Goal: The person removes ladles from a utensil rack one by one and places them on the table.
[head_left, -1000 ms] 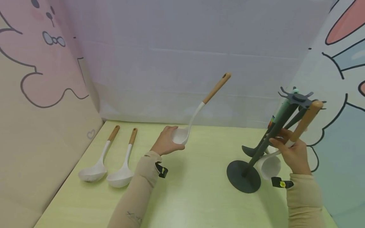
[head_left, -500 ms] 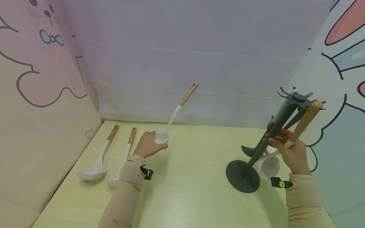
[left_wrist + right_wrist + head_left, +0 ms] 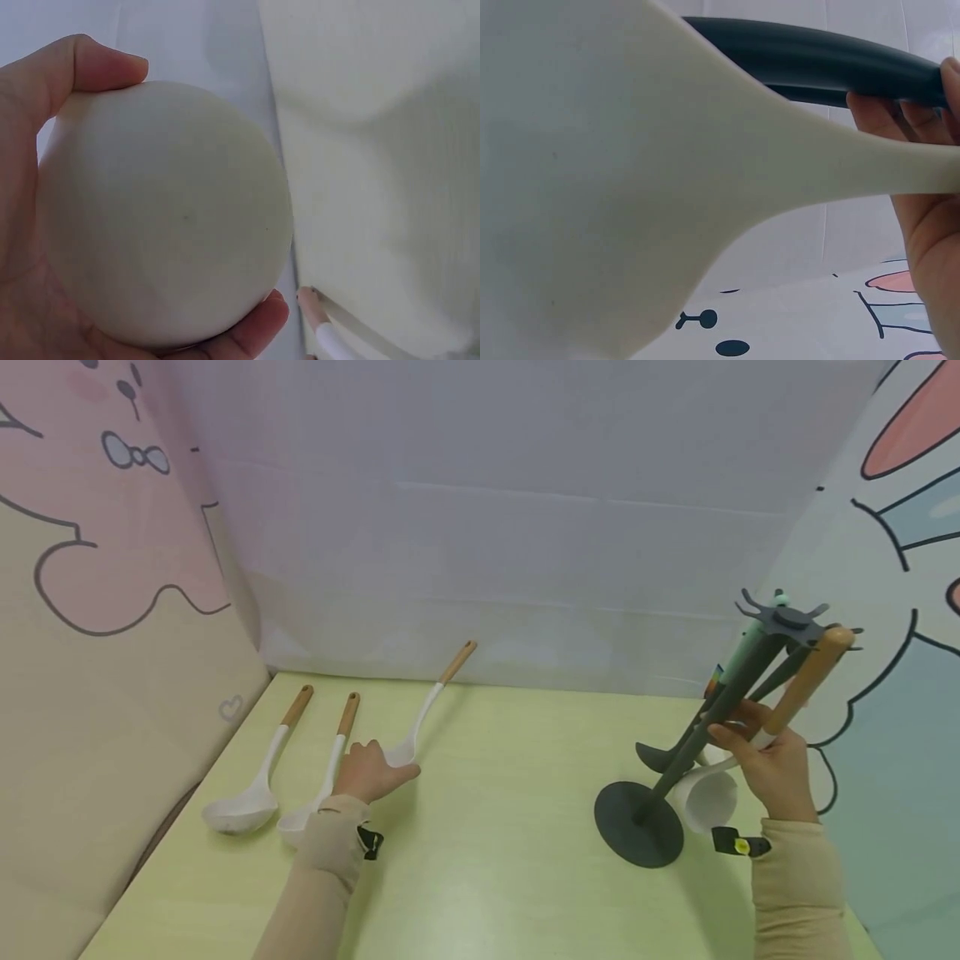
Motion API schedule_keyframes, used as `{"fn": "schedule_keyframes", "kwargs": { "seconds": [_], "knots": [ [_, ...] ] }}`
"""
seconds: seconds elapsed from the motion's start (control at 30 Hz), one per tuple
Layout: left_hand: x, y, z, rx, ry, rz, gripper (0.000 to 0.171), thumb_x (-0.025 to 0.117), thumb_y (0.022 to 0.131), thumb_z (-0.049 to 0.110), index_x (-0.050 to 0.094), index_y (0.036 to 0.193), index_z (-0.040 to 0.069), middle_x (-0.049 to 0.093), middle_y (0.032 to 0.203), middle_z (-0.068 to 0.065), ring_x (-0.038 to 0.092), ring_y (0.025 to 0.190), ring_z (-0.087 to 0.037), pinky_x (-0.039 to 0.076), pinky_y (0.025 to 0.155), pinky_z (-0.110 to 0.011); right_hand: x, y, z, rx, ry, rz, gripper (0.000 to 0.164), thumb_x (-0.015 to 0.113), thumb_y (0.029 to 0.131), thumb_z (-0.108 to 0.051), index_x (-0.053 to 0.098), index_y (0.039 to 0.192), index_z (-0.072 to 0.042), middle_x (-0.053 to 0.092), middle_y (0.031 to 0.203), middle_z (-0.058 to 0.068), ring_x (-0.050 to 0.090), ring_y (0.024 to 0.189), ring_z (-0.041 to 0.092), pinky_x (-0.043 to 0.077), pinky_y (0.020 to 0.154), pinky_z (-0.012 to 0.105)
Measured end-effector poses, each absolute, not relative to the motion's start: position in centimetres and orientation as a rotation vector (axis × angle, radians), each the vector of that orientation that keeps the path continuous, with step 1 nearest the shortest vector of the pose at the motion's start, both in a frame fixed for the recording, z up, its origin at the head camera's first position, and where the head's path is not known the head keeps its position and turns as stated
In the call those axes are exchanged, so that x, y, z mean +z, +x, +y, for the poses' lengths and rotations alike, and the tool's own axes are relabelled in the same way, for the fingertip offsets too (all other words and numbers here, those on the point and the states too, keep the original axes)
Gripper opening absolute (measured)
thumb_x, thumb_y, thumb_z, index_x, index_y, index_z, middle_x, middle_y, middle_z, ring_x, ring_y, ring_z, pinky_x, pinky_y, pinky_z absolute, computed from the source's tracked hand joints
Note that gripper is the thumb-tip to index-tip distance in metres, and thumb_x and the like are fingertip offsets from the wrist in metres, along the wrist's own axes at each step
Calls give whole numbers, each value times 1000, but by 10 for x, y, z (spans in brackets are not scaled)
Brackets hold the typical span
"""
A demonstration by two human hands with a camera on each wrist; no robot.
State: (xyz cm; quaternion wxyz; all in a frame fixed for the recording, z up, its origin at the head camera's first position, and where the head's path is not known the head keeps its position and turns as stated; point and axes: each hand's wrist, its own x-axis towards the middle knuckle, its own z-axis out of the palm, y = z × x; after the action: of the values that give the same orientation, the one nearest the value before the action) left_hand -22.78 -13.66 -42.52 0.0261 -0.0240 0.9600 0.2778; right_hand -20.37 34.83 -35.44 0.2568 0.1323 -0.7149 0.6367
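My left hand (image 3: 370,774) holds a ladle (image 3: 402,753) by its round white bowl (image 3: 165,214), thumb on one side and fingers on the other. Its wooden handle points up and away to the right, low over the table. On the right, my right hand (image 3: 776,764) grips the post of a dark green utensil stand (image 3: 723,706). Across that palm runs the white neck of another ladle (image 3: 855,163), whose wooden handle (image 3: 810,681) reaches up to the stand's hooks. Whether the right fingers also touch this ladle, I cannot tell.
Two more white ladles, a far-left ladle (image 3: 243,810) and a nearer ladle (image 3: 330,768), lie side by side, handles away; my left forearm partly covers the nearer one. A dark utensil (image 3: 654,757) hangs behind the stand. A fabric wall (image 3: 525,643) backs the table.
My left hand has carried its ladle left and down, closer to the two lying ladles; its handle now sits much lower. My right hand and the stand stay practically still.
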Motion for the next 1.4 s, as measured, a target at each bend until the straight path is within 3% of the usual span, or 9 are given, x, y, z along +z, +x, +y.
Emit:
{"fn": "schedule_keyframes", "kwargs": {
  "seconds": [0.27,0.53,0.83,1.1,1.3,1.4],
  "knots": [
    [-438,-218,-141,718,-165,2993,77,65,81,48,51,111,-22,54,100,-36,55,94,-53,47,82,-58,-354,-203,349,1735,353,-1934,33,64,85,19,71,111,0,73,97,-6,70,86,3,54,73,16],
    [-444,-207,-139,611,-231,2972,96,67,85,47,34,130,-31,48,114,-48,49,103,-62,49,84,-62,-356,-205,351,1721,371,-1922,31,63,85,22,67,113,10,73,96,-3,71,85,6,54,75,17],
    [-455,-204,-137,583,-317,2955,95,65,87,46,32,131,-31,46,114,-48,48,103,-60,48,83,-59,-356,-205,351,1678,358,-1948,31,64,84,22,67,113,10,73,96,-5,70,85,4,53,75,16],
    [-451,-205,-132,407,-357,2970,81,65,85,49,50,109,-26,53,92,-34,54,89,-49,47,78,-52,-356,-205,350,1669,360,-1956,32,64,85,21,68,113,8,73,96,-6,70,85,4,53,75,15],
    [-452,-208,-131,296,-318,2943,68,67,80,60,64,85,-9,53,83,-22,55,85,-42,45,76,-50,-356,-205,351,1659,343,-1960,31,65,84,21,68,112,9,73,96,-6,70,84,4,53,75,15],
    [-454,-208,-127,268,-299,2934,68,65,78,66,64,77,-1,55,82,-20,53,85,-39,42,79,-51,-356,-206,350,1648,326,-1969,32,65,84,21,68,112,8,73,96,-7,70,84,3,53,75,15]
  ]
}}
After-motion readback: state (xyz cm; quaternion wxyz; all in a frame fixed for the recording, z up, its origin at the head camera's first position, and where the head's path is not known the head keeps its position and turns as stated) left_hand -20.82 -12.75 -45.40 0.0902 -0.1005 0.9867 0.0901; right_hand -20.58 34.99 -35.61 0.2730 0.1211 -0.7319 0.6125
